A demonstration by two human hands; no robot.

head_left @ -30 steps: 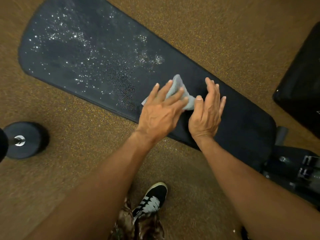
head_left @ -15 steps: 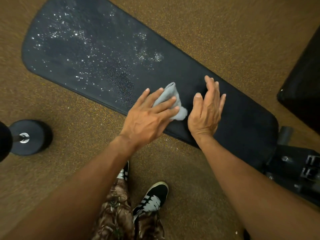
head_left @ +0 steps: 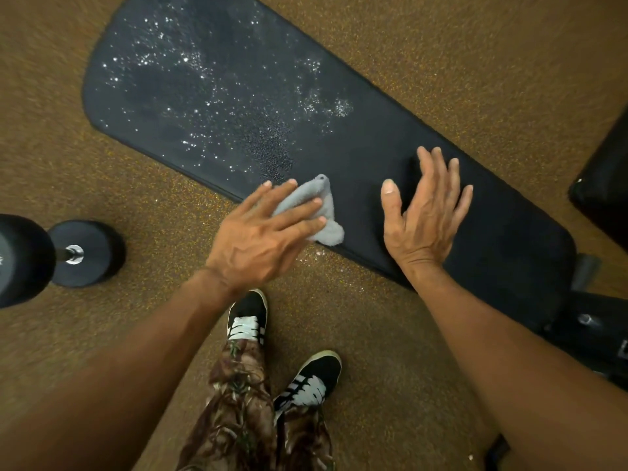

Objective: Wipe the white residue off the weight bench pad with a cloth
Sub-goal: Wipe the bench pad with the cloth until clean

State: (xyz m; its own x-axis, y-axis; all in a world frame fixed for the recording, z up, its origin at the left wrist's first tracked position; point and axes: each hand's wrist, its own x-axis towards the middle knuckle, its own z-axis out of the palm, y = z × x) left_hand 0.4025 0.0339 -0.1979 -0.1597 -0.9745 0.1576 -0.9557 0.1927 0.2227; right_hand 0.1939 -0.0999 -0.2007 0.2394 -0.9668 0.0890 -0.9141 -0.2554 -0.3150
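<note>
Left hand (head_left: 261, 239): fingers (head_left: 299, 208) straight, slightly apart, pressing on the cloth (head_left: 328, 229).
Right hand (head_left: 421, 215): fingers straight, flat on the bench pad (head_left: 373, 141).
Cloth: grey, bunched, at the pad's near edge.
White residue (head_left: 190, 73): speckles the pad's left part.

Grey cloth at the edge of a speckled black pad.
The pad (head_left: 424, 158) is long, dark and textured with rounded corners, and runs diagonally from upper left to lower right. White residue (head_left: 190, 79) speckles its upper-left half, with a denser patch near the far edge at mid-length; the lower-right half looks clean. The cloth (head_left: 316, 202) is small, grey and crumpled. It lies at the pad's near edge just below the specks, partly under the straight fingers of the left hand (head_left: 258, 239).
</note>
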